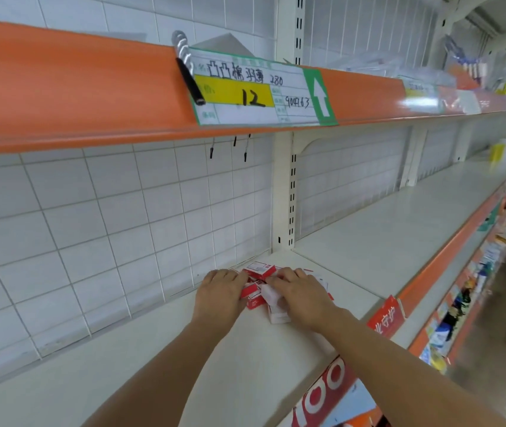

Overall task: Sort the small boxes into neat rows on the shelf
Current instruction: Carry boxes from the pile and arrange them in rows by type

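Several small red-and-white boxes lie in a loose heap on the white shelf, close to its wire-grid back. My left hand lies palm down on the left side of the heap, fingers curled over the boxes. On the right side, my right hand covers several boxes, its fingers bent onto a white box. One white box sticks out toward me under the right hand. Boxes beneath both hands are hidden.
An orange-fronted shelf overhangs just above, with a price label clipped to it. A white upright post stands behind the heap. Red signs hang off the shelf's front edge. Lower shelves at the right hold goods.
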Demonstrator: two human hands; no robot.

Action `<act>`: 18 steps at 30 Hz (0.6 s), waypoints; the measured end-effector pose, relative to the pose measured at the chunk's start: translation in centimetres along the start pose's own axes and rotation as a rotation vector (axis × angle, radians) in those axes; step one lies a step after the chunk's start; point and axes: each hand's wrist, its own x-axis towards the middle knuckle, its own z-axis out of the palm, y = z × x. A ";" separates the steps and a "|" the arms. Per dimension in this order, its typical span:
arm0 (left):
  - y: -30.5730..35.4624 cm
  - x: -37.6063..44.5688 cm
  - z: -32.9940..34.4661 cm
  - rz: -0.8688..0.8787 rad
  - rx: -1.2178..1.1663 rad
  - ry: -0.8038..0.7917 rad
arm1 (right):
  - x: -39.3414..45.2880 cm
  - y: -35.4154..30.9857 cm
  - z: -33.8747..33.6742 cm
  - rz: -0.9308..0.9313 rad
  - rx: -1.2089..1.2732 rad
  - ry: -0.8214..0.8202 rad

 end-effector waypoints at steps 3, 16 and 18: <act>0.2 -0.8 -0.8 0.008 -0.075 -0.018 | -0.1 -0.1 0.3 0.048 0.010 0.048; -1.5 -5.4 -2.7 -0.192 -0.295 -0.115 | -0.3 -4.8 0.0 -0.030 0.122 0.074; -1.7 -6.2 -3.1 -0.227 -0.254 -0.179 | -0.3 -5.8 0.0 -0.072 0.154 0.081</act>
